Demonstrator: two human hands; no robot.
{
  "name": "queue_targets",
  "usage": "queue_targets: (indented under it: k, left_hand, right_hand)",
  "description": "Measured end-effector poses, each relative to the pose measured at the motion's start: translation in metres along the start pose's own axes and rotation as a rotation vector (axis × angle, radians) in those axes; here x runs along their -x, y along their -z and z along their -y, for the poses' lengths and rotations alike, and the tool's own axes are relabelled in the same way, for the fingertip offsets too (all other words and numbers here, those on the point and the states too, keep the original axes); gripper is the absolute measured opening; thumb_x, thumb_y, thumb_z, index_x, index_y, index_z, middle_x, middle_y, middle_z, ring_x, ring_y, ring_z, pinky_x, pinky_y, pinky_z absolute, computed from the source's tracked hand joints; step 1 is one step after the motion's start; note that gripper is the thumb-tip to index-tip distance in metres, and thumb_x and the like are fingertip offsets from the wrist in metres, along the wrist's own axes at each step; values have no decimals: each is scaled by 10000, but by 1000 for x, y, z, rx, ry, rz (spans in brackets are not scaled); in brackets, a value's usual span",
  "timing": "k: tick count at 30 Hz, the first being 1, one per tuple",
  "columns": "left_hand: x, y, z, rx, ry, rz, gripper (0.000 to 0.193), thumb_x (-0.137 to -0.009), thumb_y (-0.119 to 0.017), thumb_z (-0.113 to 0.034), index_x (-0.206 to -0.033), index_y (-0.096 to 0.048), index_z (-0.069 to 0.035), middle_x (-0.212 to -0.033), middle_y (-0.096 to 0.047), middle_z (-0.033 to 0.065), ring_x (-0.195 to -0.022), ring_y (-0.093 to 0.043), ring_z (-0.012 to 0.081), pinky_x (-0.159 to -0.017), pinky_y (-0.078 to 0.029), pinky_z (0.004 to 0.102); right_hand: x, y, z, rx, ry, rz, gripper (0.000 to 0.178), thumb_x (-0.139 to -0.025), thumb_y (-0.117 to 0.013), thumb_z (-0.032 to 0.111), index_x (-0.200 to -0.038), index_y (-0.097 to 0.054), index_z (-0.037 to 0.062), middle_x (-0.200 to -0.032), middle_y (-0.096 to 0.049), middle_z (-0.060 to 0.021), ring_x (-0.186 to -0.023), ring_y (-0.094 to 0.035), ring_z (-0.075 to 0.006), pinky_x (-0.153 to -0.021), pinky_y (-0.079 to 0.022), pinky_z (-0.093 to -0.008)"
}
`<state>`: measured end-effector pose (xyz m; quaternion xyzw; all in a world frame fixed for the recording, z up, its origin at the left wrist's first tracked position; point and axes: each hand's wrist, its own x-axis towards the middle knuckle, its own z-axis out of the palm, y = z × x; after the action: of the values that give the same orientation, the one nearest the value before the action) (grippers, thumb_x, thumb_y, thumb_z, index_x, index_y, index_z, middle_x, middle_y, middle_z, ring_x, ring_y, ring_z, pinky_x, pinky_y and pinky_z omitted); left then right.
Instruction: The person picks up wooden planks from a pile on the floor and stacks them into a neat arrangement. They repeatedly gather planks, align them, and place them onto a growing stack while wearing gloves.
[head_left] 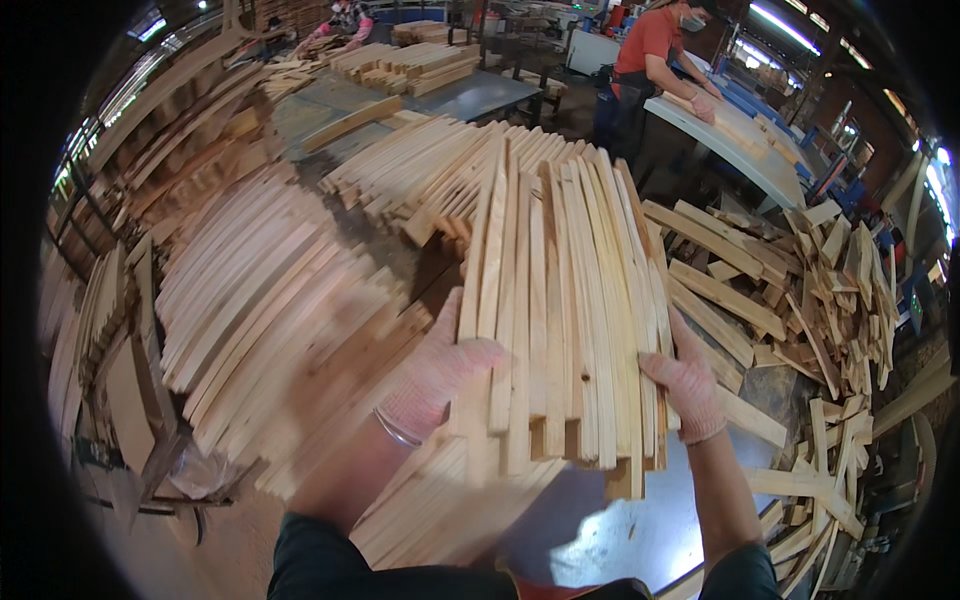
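Between my two gloved hands is a bundle of pale wooden strips (570, 310), standing side by side with uneven near ends. My left hand (440, 360) presses the bundle's left side, its thumb over the front strips. On the opposite side my right hand (685, 385) grips the outer strips, thumb on top and fingers hidden behind. Beneath the bundle lie more wooden strips (450, 510) on a shiny metal tabletop (630, 530).
To the left rises a large stack of strips (270, 310). Another row of strips (430, 165) lies beyond the bundle. Loose offcuts (800, 290) heap up at the right. A co-worker in a red shirt (650, 45) handles wood at a white table (730, 150); another person (345, 20) works far off.
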<state>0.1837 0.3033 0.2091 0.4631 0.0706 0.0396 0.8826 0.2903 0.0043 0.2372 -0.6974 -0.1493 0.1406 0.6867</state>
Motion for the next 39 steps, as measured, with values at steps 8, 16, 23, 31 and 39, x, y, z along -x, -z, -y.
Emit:
queue_targets:
  k: [8,16,23,31,39]
  left_hand:
    - [-252,57,-10,-48,-42,-215,506,-952,-730,-130,-1424,-597,-6,-1208,-741,136,-1091,-730,243,-946,-614,373]
    - [-381,127,-7,-896,246,-301,462,-1041,-650,-434,-1243,-697,-21,-1113,-749,52,-951,-718,172,-797,-590,323]
    - [-353,99,-4,-930,206,-414,499,-992,-684,-485,-1285,-687,-82,-1153,-720,71,-1074,-672,208,-881,-557,404]
    - [-358,44,-18,-1892,-431,-262,489,-997,-565,-346,-1409,-626,-89,-1382,-672,229,-1320,-606,420,-1101,-489,501]
    - [-375,11,-22,-1745,-816,128,408,-1002,-552,-248,-1351,-671,-72,-1271,-715,228,-1097,-694,438,-1023,-519,519]
  right_hand:
    - [-307,28,-30,-20,27,229,642,-885,-755,211,-1476,-600,14,-1254,-715,-104,-1129,-672,-200,-980,-547,-341]
    - [-440,49,-149,-57,-3,58,406,-945,-754,274,-1282,-731,49,-1250,-737,-96,-1173,-646,-227,-1019,-522,-381]
    - [-407,43,-137,27,-72,89,502,-915,-788,374,-1303,-726,61,-1203,-731,-71,-1115,-633,-195,-980,-485,-349]
    - [-377,34,-126,-11,-80,4,913,-893,-837,395,-1604,-448,-24,-1488,-626,-180,-1310,-617,-266,-1100,-476,-366]
    - [-352,34,-123,-214,-15,-35,521,-1019,-691,467,-1373,-706,86,-1206,-708,-71,-1173,-633,-208,-1005,-507,-397]
